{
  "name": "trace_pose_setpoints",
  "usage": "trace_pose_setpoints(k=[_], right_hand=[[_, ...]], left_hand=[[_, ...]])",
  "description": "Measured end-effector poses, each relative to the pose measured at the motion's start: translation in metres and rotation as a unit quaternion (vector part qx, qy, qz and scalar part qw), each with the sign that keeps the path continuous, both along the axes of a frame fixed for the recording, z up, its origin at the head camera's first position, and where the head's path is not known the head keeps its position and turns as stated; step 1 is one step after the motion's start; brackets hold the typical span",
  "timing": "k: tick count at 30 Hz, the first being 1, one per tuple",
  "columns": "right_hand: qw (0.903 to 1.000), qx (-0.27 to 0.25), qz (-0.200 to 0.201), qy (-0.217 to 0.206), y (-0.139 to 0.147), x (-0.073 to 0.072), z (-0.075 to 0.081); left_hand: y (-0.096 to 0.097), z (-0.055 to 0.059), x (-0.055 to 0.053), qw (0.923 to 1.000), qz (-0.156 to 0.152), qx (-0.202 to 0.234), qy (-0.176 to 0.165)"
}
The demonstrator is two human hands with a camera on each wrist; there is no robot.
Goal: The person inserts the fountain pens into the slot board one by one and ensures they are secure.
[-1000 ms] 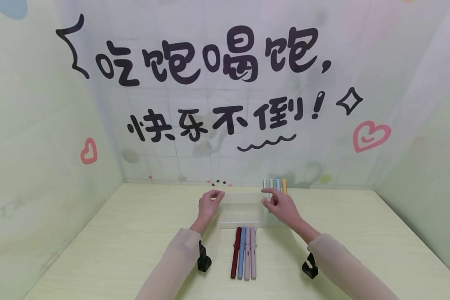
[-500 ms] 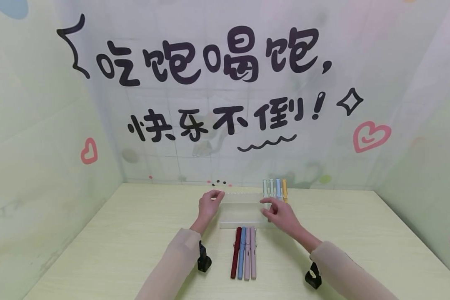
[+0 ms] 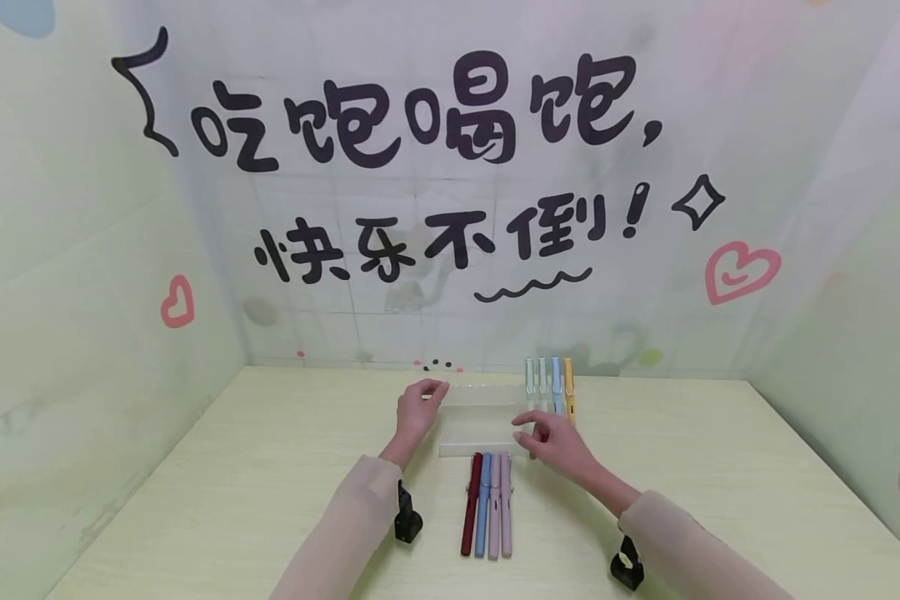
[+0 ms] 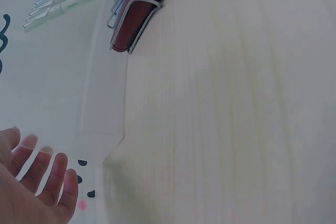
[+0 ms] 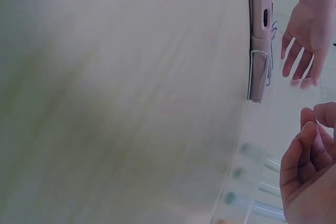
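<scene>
My left hand [image 3: 418, 412] pinches the upper left edge of a clear plastic pen stand [image 3: 487, 396]. In the left wrist view, its fingers [image 4: 55, 184] show partly through the clear sheet. At the stand's right end, my right hand [image 3: 558, 442] hovers with thumb and forefinger apart, the other fingers curled, nothing held. Two pale green pens [image 3: 530, 377], a light blue pen [image 3: 557, 379] and an orange pen [image 3: 569, 385] stand in a row just behind it. Before the stand lie a dark red pen [image 3: 471, 504], a blue pen [image 3: 483, 507] and two pink pens [image 3: 495, 510], side by side.
The pale wood-grain table [image 3: 270, 500] carries everything. A printed cloth wall [image 3: 390, 333] rises close behind the stand, with side walls at left and right. A black wrist camera [image 3: 407, 517] hangs under the left sleeve, another camera [image 3: 627, 567] under the right.
My right hand has come down and nearer along the stand's right end, uncovering more of the upright pens. The left hand and the lying pens stay where they were.
</scene>
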State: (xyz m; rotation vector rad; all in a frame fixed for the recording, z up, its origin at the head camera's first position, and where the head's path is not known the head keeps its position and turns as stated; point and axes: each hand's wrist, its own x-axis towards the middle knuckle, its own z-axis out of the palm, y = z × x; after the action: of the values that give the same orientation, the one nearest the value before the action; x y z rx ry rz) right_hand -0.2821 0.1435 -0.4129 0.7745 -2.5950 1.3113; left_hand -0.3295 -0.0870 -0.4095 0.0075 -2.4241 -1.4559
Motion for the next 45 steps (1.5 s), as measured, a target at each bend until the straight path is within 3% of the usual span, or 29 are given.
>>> trace_pose_setpoints(k=[18, 29, 45], right_hand=[[0.9947, 0.041, 0.047, -0.082, -0.001, 0.007, -0.008], [0.9903, 0.091, 0.058, -0.087, -0.004, 0.011, -0.009], [0.9887, 0.119, 0.047, -0.079, -0.009, 0.013, -0.010]], left_hand=[[0.000, 0.001, 0.002, 1.0000, 0.000, -0.001, 0.007], [-0.001, 0.002, 0.003, 1.0000, 0.000, 0.000, 0.007], [0.000, 0.003, 0.004, 1.0000, 0.001, 0.004, 0.005]])
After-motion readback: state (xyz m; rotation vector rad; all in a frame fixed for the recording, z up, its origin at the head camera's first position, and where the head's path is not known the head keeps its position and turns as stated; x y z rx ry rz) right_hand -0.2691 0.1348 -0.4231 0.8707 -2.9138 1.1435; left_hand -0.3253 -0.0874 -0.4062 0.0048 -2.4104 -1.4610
